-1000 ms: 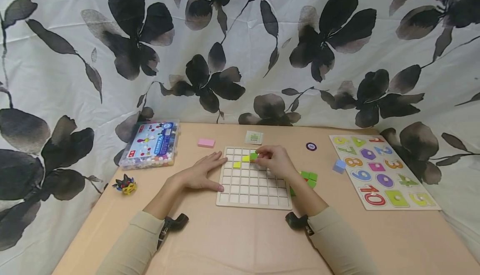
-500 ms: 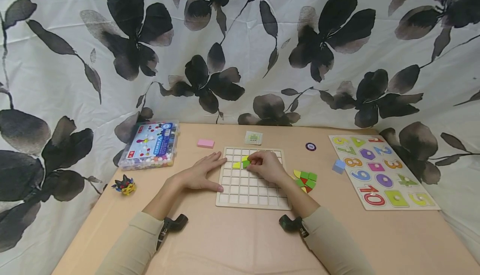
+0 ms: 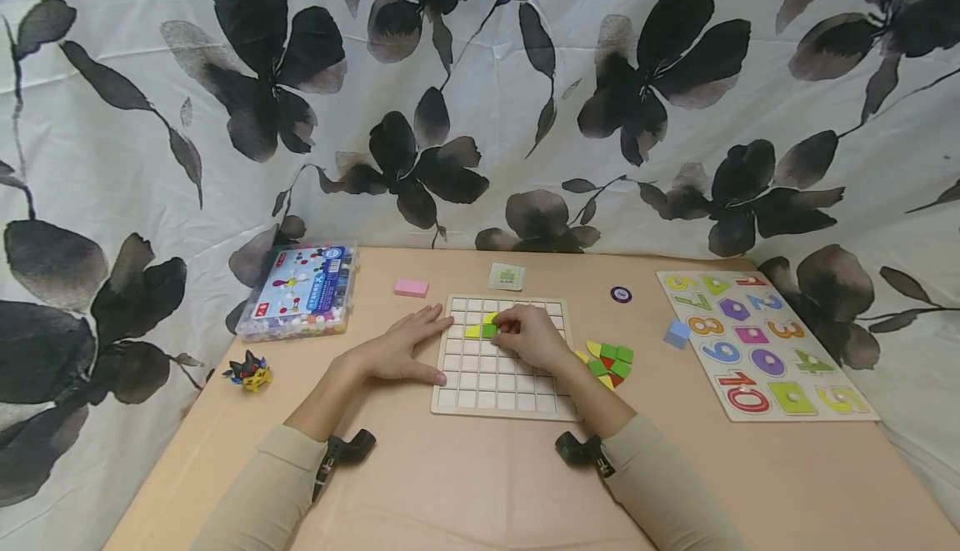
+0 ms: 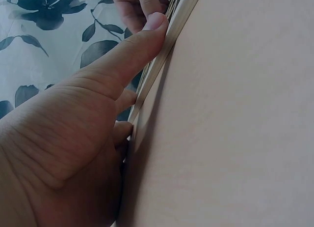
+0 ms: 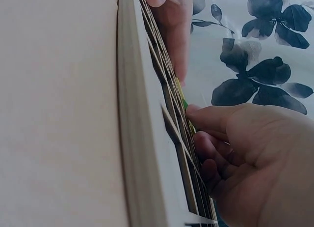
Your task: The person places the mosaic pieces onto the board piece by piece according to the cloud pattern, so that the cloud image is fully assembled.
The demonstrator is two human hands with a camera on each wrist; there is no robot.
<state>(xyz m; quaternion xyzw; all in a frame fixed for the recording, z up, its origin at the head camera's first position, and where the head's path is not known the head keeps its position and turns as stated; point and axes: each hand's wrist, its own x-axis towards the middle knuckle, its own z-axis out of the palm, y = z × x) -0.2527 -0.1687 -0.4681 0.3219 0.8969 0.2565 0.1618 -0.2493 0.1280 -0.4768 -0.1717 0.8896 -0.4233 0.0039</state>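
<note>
A wooden grid board with white square cells lies flat on the table, bearing two yellow tiles, one at the left and one partly covered. My left hand rests along the board's left side, fingers and thumb spread; the thumb touches the rim in the left wrist view. Over the upper cells, my right hand pinches a green tile next to the yellow ones. In the right wrist view the thumb meets the green tile at the grid. The fingers hide several cells.
Loose green, red and yellow tiles lie right of the board. Further right are a blue block and a number puzzle board. Behind stand a pattern card, pink block and round disc; left, a plastic box and figurine.
My right hand has moved left and slightly down with the green tile, from the right of the upper yellow tile to the cell below it. The left hand has stayed put.
</note>
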